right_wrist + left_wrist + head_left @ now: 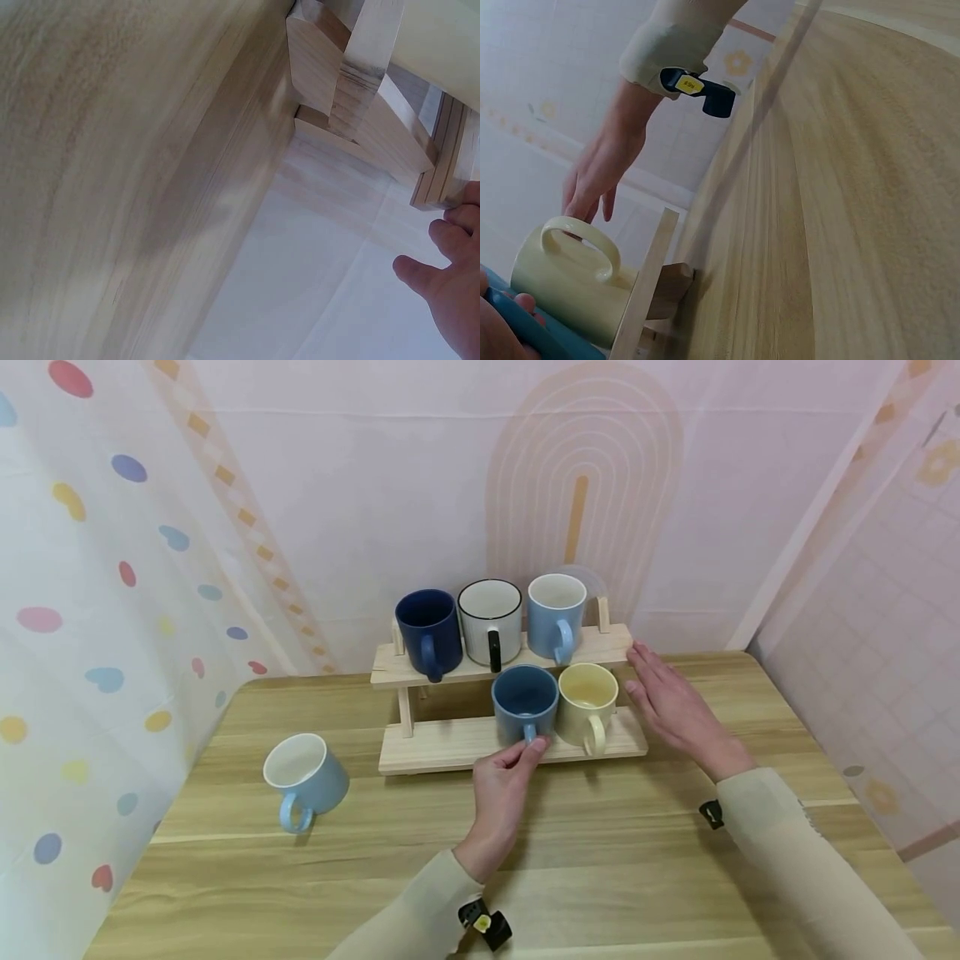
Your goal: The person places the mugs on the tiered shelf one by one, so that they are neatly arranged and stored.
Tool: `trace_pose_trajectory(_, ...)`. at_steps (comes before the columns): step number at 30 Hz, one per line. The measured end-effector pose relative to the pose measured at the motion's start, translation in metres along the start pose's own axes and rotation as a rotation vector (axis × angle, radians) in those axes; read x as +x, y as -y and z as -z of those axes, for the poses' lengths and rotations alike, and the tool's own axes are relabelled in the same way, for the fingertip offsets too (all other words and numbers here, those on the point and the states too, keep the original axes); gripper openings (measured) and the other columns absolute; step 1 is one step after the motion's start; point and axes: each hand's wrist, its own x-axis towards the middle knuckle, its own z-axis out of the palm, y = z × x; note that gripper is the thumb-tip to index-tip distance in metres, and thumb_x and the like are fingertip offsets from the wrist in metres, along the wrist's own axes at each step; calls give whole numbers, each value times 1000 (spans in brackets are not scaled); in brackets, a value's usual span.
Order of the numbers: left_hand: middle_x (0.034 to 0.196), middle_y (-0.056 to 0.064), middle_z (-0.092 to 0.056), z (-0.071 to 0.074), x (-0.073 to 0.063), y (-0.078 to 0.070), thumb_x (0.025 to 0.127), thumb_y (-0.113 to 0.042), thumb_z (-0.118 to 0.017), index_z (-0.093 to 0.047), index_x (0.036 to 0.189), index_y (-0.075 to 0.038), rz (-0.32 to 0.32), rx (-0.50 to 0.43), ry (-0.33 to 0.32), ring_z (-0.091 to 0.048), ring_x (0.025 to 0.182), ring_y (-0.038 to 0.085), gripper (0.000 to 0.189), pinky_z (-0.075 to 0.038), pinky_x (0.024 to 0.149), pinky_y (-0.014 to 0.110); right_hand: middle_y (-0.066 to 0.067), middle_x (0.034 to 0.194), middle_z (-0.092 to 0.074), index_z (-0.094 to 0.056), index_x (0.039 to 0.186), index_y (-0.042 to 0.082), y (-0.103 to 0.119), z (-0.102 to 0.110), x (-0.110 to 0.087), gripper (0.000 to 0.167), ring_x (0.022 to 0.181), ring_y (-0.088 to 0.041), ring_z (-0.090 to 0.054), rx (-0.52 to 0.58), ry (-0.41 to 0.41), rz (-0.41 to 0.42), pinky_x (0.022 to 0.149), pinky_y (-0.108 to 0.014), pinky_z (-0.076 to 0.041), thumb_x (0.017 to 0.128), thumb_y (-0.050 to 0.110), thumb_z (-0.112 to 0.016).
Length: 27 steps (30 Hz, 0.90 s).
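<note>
My left hand [501, 797] pinches the handle of a dark teal-blue mug [525, 695] on the lower board of a two-tier wooden rack [442, 745]. Right beside that mug stands a pale yellow mug [588, 703], its handle facing forward; the left wrist view shows its handle side. My right hand [675, 706], fingers extended, rests against the right end of the upper board. On that board stand a navy mug [429, 631], a white mug with a black rim [491, 625] and a light blue mug [557, 614], handles to the front.
Another light blue mug [307, 781] with a white inside stands on the wooden table [600, 860], left of the rack. Behind the table hangs a patterned curtain [360, 485]. The rack's slanted end support [360, 90] shows in the right wrist view.
</note>
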Motion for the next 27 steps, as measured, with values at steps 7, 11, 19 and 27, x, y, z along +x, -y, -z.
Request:
trace_pose_trajectory(7, 96, 9, -80, 0, 4, 2, 90, -20, -83, -83, 100, -2, 5, 13, -17, -68, 87, 8, 21, -52, 82, 23, -29, 166, -22, -28, 157, -11, 3, 1, 0, 58, 153, -45, -23, 1, 10, -8, 123, -59, -21, 114, 26, -38)
trace_pose_trajectory(11, 102, 10, -79, 2, 7, 4, 91, -18, -81, -82, 104, -2, 7, 0, 9, -73, 101, 14, 21, -56, 93, 28, -28, 166, -22, -27, 158, -11, 4, 1, 0, 59, 153, -45, -23, -4, 20, -22, 124, -58, -20, 114, 27, -37)
trace_pose_trajectory(19, 106, 12, -78, 0, 9, 6, 92, -15, -80, -81, 106, 0, -6, -34, 15, -72, 109, 18, 20, -55, 97, 32, -29, 166, -22, -27, 158, -11, 5, 3, 0, 59, 153, -44, -23, -5, 24, -24, 123, -58, -22, 113, 27, -38)
trace_pose_trajectory(27, 108, 12, -78, 6, 6, 8, 94, -17, -79, -79, 112, 1, 14, -38, 48, -71, 108, 16, 25, -55, 97, 30, -29, 166, -22, -27, 157, -12, 7, 4, -2, 60, 153, -46, -24, -10, 29, -20, 122, -59, -23, 114, 28, -37)
